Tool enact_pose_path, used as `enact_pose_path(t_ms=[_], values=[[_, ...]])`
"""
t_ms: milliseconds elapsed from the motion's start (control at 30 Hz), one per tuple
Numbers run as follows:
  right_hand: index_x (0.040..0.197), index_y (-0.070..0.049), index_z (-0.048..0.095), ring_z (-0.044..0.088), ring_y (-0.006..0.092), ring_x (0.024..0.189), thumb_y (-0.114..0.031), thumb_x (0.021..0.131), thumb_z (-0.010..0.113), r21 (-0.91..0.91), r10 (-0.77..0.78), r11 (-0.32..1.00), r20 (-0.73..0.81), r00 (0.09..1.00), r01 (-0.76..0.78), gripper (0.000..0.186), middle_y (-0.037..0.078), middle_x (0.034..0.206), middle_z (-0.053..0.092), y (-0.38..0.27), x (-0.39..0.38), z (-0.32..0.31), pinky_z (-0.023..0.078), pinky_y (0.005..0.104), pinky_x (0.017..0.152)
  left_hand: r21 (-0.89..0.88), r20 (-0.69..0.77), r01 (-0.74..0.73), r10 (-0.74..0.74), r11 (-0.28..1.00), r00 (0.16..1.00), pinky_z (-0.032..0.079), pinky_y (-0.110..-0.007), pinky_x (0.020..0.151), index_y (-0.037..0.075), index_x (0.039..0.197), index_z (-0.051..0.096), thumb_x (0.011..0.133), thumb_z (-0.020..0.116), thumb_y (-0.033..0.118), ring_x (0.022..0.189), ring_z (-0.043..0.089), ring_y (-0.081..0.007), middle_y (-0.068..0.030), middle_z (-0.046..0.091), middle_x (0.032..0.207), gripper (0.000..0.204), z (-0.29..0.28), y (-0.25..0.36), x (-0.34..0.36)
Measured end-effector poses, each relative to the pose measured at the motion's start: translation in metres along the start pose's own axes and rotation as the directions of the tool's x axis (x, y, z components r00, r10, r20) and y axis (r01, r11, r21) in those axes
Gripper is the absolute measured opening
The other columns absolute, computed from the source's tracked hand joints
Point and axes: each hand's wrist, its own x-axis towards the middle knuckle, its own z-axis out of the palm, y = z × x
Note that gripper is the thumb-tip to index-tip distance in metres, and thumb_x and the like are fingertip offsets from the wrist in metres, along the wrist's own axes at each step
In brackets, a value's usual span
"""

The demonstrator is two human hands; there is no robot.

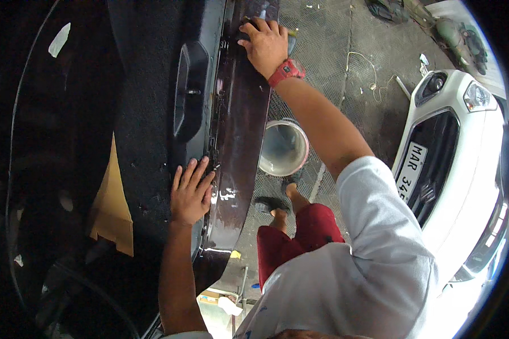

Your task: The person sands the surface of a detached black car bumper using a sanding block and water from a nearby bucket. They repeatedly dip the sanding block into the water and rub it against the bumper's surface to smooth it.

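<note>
- The grey floor runs beneath everything, ridged in a fine pattern; its far edges bend off into the black rim of my view.
- The dark vehicle fills my left side, its carpeted inside so deep in shadow that I can barely make out shapes.
- The white car stands to my right, front end towards me, its rear cut off.
- The dark red panel along the vehicle's edge lies right before me, glossy, with pale streaks and glints.
- A tan piece of cardboard, tapering to a point, lies on the vehicle's dark inside.
- The pale bucket stands on the floor, cloudy liquid in it.
- A white plate on the car's front bears bold dark characters, turned sideways to me.
- My left hand rests open, fingers spread, on the black trim.
- My right hand curls over a pad at the panel's far end; mostly my palm hides it, and just a yellowish edge shows.
- My red watch has a face too small to read.
</note>
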Motion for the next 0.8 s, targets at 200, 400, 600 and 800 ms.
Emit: enact_pose_path(t_ms=[200,400,600,800], values=[[0.133,-0.023,0.076,0.057,0.0399,0.141,-0.026,0.090,0.085,0.240,-0.117,0.970,0.294,0.949,0.045,0.045,0.013,0.158,0.061,-0.082,-0.181,-0.065,0.044,0.0629,0.117,0.018,0.077,0.058,-0.059,0.998,0.995,0.028,-0.062,0.137,0.019,0.136,0.081,0.101,0.075,0.024,0.167,0.043,-0.0341,-0.0043,0.051,0.179,0.036,-0.008,0.001,-0.014],[0.128,-0.020,0.078,0.064,0.0385,0.123,-0.031,0.097,0.082,0.055,-0.052,0.997,0.040,0.998,0.050,0.033,0.007,0.139,0.072,-0.004,-0.029,-0.009,0.048,0.0560,0.103,0.032,0.023,0.021,-0.021,0.999,1.000,0.029,-0.062,0.137,0.020,0.136,0.081,0.101,0.075,0.024,0.167,0.042,-0.0341,-0.0040,0.052,0.179,0.036,0.000,0.000,-0.004],[0.128,-0.021,0.075,0.060,0.0407,0.137,-0.029,0.090,0.088,0.170,0.030,0.983,0.212,0.977,-0.067,0.041,0.013,0.153,0.062,-0.076,-0.129,-0.047,0.046,0.0622,0.114,0.027,0.040,0.059,-0.060,0.998,0.997,0.028,-0.058,0.139,0.019,0.138,0.081,0.102,0.074,0.024,0.168,0.041,-0.0272,-0.0001,0.051,0.179,0.037,-0.009,0.000,-0.008],[0.131,-0.024,0.078,0.064,0.0356,0.129,-0.034,0.089,0.088,0.117,-0.187,0.980,0.234,0.954,0.163,0.044,0.010,0.146,0.067,-0.048,-0.150,-0.055,0.048,0.0602,0.113,0.037,0.045,0.066,-0.068,0.997,0.997,0.029,-0.058,0.139,0.020,0.138,0.081,0.102,0.074,0.024,0.169,0.040,-0.0274,0.0000,0.051,0.179,0.037,-0.010,0.000,-0.011]])
